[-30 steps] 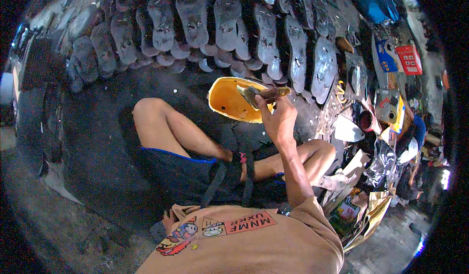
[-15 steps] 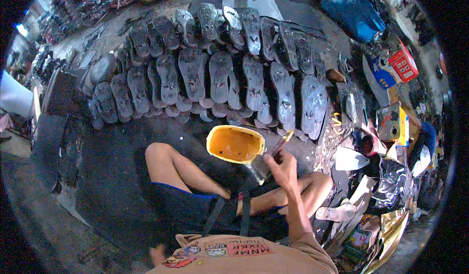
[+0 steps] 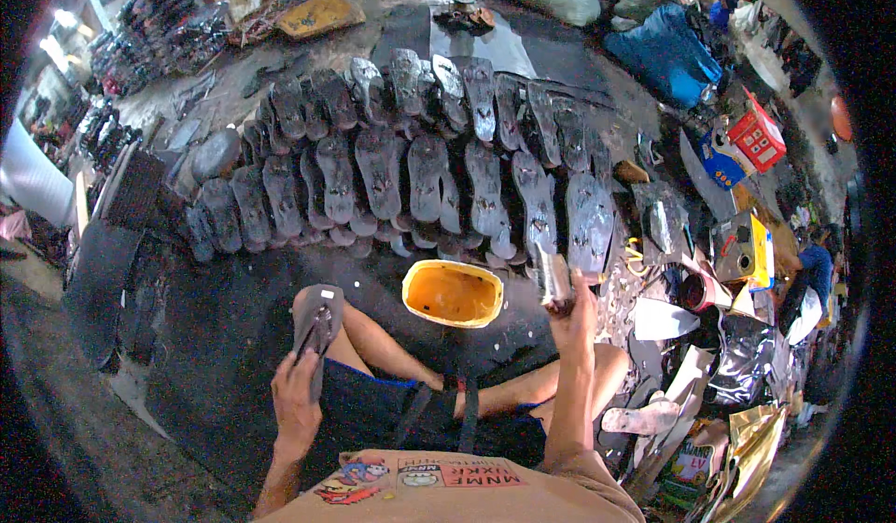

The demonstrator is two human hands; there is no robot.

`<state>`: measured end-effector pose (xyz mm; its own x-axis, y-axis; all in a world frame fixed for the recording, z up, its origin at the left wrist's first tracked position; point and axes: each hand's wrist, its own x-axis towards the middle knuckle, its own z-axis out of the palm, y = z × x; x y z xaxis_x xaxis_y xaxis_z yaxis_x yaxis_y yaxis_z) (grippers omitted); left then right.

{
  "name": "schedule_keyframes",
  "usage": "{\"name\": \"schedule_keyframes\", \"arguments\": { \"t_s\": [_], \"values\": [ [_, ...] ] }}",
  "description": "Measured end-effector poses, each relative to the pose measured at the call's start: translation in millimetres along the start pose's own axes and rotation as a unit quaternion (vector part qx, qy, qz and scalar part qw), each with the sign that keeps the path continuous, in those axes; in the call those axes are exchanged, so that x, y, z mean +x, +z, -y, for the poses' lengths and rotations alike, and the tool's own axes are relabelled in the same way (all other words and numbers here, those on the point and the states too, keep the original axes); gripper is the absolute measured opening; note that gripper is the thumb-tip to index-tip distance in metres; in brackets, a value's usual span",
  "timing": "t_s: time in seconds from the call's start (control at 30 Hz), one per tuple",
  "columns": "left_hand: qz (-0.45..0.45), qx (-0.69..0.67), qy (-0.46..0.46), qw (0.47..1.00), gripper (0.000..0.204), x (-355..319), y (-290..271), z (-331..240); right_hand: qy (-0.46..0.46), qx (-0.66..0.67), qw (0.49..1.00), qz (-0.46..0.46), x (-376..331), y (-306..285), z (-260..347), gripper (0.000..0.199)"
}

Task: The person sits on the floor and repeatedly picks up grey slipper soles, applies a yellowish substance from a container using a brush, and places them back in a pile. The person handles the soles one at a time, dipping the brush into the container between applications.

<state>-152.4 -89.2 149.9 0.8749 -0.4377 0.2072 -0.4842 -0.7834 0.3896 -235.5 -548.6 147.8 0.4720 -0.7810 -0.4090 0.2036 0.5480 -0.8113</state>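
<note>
My left hand (image 3: 297, 392) grips a dark grey sandal sole (image 3: 320, 322) by its near end, holding it over my left knee. The sole has small marks near its middle and a pale patch at its far end. Closed around a wide flat brush (image 3: 553, 276), my right hand (image 3: 577, 313) is at the near edge of the laid-out soles (image 3: 377, 170). The brush overlaps the near end of a sole at the right; whether they touch, I cannot tell. Between my hands stands a yellow-rimmed tub (image 3: 439, 319) holding orange-brown liquid.
The soles lie in overlapping rows beyond the tub. Scraps, a white sheet (image 3: 665, 319), a yellow box (image 3: 747, 248) and a red box (image 3: 757, 138) crowd the right side. A blue bag (image 3: 665, 54) lies at the far right. Another person (image 3: 814, 276) sits at the right edge.
My right hand has carried the brush from the tub's right rim out to the soles. My left hand has come up from the lower edge and now shows a sandal sole. The view has shifted.
</note>
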Motion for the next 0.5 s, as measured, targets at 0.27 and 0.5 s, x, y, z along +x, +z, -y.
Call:
{"name": "schedule_keyframes", "arguments": {
  "t_s": [0.27,0.5],
  "values": [
    [-0.036,-0.033,-0.064,0.997,0.044,28,48,9,0.100,0.074,0.991,0.052,1,-5,-37,0.022],
    [0.051,-0.614,-0.160,0.771,0.037,53,64,-34,-0.165,-0.211,0.957,0.109,-30,61,1,0.034]
  ]
}}
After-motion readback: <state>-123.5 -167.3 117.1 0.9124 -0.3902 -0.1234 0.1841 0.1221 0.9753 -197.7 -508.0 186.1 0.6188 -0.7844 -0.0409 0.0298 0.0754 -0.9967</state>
